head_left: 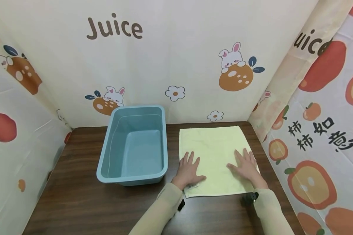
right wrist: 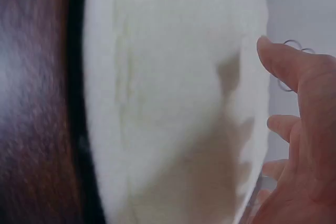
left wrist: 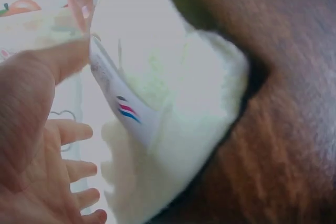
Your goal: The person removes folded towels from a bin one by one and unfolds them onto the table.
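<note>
A pale yellow towel [head_left: 213, 147] lies flat and spread out on the dark wooden table. Over its left side is my left hand [head_left: 189, 171], fingers spread. My right hand [head_left: 245, 166] is over the right side, fingers apart and straight. Neither hand grips anything; whether the palms press on the cloth cannot be told. Near my left thumb, a white label [left wrist: 126, 106] with small coloured stripes sticks up from the towel in the left wrist view. The right wrist view shows my right hand [right wrist: 310, 129] beside the cloth [right wrist: 173, 87], with its shadow on it.
Left of the towel stands a blue-grey plastic basin [head_left: 132, 179] with nothing inside. Brown wood of the table [head_left: 76, 195] shows around both. A printed curtain [head_left: 170, 58] hangs behind, and fruit-patterned cloth [head_left: 311, 182] borders the right side.
</note>
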Demonstrator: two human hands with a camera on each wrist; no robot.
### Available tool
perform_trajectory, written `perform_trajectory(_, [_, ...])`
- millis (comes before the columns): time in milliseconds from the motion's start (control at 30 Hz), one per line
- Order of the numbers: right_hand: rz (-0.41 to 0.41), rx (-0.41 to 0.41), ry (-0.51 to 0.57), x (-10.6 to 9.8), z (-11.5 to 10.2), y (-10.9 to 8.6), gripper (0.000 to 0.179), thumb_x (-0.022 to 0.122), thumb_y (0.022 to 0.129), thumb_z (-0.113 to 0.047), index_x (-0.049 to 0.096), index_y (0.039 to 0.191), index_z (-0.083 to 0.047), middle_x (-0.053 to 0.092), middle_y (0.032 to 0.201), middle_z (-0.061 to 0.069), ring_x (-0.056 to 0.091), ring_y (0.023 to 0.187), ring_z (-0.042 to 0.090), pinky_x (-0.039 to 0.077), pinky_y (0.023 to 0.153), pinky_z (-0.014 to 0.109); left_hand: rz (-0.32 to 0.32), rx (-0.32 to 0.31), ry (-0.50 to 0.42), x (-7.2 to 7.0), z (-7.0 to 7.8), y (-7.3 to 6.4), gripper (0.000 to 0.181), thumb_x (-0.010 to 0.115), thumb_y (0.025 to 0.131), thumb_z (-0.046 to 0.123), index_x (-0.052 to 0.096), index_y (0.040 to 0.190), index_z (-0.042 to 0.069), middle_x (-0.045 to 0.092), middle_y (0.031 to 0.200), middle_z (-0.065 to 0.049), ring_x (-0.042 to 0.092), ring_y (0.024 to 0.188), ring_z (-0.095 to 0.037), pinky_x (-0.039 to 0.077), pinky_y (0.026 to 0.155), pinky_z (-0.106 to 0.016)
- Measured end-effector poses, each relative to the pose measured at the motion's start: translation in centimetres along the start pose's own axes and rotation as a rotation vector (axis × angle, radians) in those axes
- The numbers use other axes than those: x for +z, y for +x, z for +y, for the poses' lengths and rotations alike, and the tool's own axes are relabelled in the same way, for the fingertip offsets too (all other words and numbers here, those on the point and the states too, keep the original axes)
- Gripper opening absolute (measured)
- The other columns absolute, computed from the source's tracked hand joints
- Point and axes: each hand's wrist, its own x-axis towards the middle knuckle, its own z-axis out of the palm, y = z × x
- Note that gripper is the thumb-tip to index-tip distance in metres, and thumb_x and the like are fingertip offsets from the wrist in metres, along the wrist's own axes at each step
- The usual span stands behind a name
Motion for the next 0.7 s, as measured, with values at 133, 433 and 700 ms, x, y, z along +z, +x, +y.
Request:
perform_trajectory(133, [0.056, -0.046, 0.019, -0.4, -0.8, -0.7, 0.081, 0.064, 0.093, -0.046, 0.034, 0.149, 0.005, 0.015, 0.153, 0.040, 0.008, 0.139, 0.060, 0.006, 0.107, 0.071, 0.101, 0.005, 0.100, -0.3, 0.5, -0.1, 0.066, 0.061, 0.092, 0.055, 0.054, 0.143, 0.014, 0.041, 0.151, -0.015, 0.031, 0.140, -0.037, 0.033, 0.108, -0.049])
perform_trajectory(433, [0.099, -0.001, 0.183, -2.5, -4.1, -2.7, 0.061, 0.059, 0.100, -0.036, 0.044, 0.145, 0.004, 0.053, 0.135, 0.031, 0.051, 0.121, 0.048, 0.041, 0.096, 0.062, 0.327, 0.030, 0.118, -3.3, 1.9, -1.7, 0.028, 0.065, 0.092, 0.037, 0.071, 0.113, 0.019, 0.066, 0.109, -0.001, 0.058, 0.101, -0.023, 0.049, 0.084, -0.040])
perform_trajectory(700, [0.161, -0.037, 0.220, -4.3, -7.5, -4.2, 0.052, 0.060, 0.100, -0.037, 0.056, 0.136, 0.000, 0.065, 0.123, 0.021, 0.061, 0.112, 0.037, 0.049, 0.090, 0.055, 0.451, 0.080, 0.126, -7.2, 3.1, -4.6, 0.013, 0.068, 0.089, 0.031, 0.073, 0.094, 0.020, 0.066, 0.078, 0.006, 0.061, 0.066, -0.015, 0.046, 0.053, -0.030])
